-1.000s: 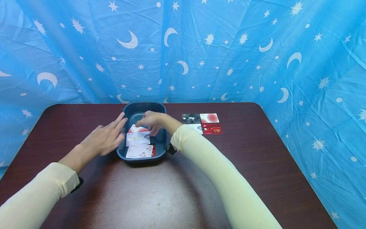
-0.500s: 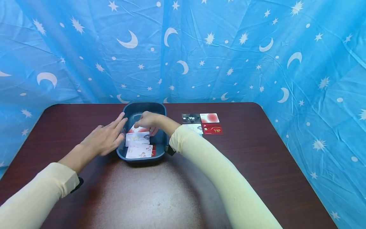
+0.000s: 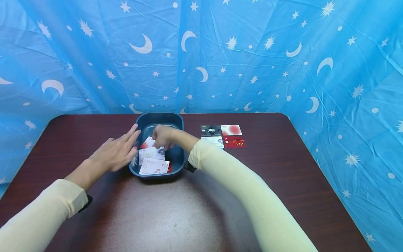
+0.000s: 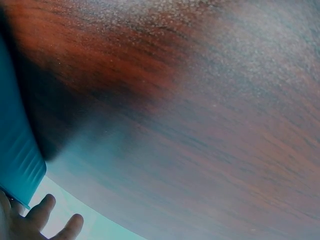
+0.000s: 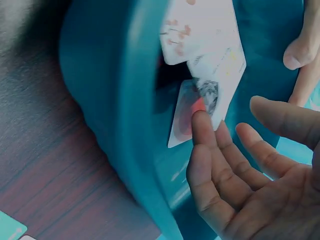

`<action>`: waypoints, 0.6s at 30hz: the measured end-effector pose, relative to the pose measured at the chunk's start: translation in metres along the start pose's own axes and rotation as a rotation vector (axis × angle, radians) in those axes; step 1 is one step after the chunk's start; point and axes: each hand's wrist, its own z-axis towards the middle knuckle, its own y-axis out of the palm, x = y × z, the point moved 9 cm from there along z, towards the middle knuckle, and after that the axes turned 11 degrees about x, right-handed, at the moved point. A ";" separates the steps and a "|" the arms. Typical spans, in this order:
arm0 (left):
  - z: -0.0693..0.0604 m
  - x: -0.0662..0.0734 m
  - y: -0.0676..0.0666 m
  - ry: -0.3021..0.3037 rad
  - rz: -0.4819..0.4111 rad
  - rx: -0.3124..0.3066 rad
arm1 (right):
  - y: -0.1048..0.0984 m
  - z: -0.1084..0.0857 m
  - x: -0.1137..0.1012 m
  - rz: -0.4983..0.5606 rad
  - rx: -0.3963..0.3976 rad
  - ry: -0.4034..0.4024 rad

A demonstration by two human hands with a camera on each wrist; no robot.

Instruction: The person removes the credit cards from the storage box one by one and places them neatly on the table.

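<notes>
My left hand (image 3: 117, 151), fingers straight, rests against the left rim of a dark blue basin (image 3: 180, 168). In the left wrist view only a few of its fingertips show, beside the basin wall (image 4: 17, 135). My right hand (image 3: 163, 135) reaches inside the basin. The right wrist view has its fingers (image 5: 202, 172) loosely bent, the thumb apart, and fingertips at the edge of the cards. There lie a red-and-white card (image 3: 146, 142), a white VIP card (image 3: 151, 154) and a white flowered card (image 3: 154, 166), overlapping. A red card (image 3: 170, 168) is mostly hidden beneath.
Right of the basin, cards lie in a block on the brown table (image 3: 267, 182): a black Vip card (image 3: 211, 130), a white card with a red circle (image 3: 231, 130), a silvery-white card (image 3: 214, 141) and a red VIP card (image 3: 234, 142). A blue star-patterned curtain (image 3: 214, 52) hangs behind.
My right hand has shifted slightly toward me in the basin. Cards there have slid and tilted a little, and their overlap has changed. My left hand stays put.
</notes>
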 end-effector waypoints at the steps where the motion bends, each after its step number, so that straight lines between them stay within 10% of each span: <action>1: 0.000 0.000 0.000 0.001 0.001 0.000 | 0.001 0.000 0.000 -0.016 -0.003 -0.007; 18: 0.000 0.000 -0.001 0.005 0.004 0.016 | -0.019 -0.008 0.006 -0.040 0.167 -0.132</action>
